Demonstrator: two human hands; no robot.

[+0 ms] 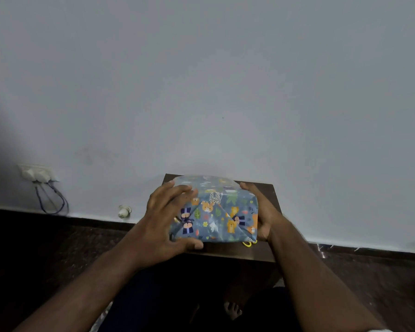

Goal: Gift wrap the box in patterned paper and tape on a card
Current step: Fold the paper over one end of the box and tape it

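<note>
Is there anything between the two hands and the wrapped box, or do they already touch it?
Nothing visible stands between them. The left hand lies with spread fingers on the left end of the box, and the right hand holds its right end. Both touch the paper directly. A small yellow thing shows under the box's near right corner.

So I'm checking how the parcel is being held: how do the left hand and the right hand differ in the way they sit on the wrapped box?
The left hand lies spread over the left end and top of the wrapped box, fingers splayed, thumb at the near edge. The right hand cups the right end from the side, fingers reaching along the far edge. The left hand covers more of the patterned paper; the right hand leaves the top showing. Both touch the box, which rests on the small dark table.
</note>
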